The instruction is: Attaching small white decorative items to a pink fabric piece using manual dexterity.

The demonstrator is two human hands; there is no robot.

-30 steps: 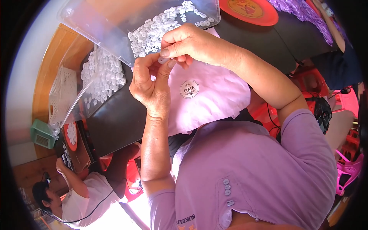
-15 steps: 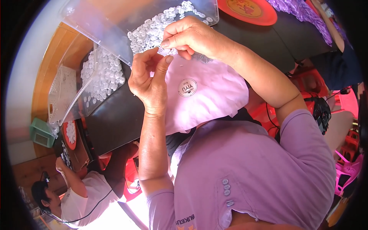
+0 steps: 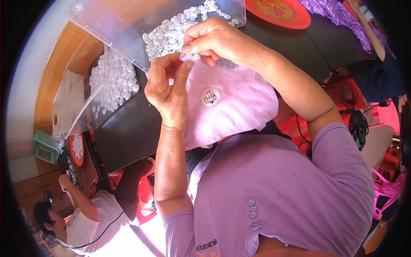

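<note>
My left hand [image 3: 168, 90] pinches a small whitish, roundish plastic piece [image 3: 185, 57] between thumb and forefinger. From the right, my right hand [image 3: 220, 40] meets it with thumb and forefinger pressed together at the piece's upper edge. Whether those fingers also hold something thin is too small to tell. Just beyond both hands, a pile of similar small white pieces [image 3: 165, 37] lies in a clear plastic bin [image 3: 107, 32]. Under my hands a pink cloth [image 3: 239, 100] with a round white emblem spreads over my lap. A small grey bundle of thin strands [image 3: 227, 64] rests at the cloth's far edge.
Left of the bin, another clear container [image 3: 81, 118] holds more white pieces. A red round plate [image 3: 280, 13] and shiny purple strands [image 3: 338, 19] lie on the dark table [image 3: 124, 137] at far right. A co-worker [image 3: 94, 218] sits at lower left, near a green basket [image 3: 45, 147].
The whitish piece shows more plainly between my fingertips now. Both hands have shifted only very slightly, and their pinching grip is the same.
</note>
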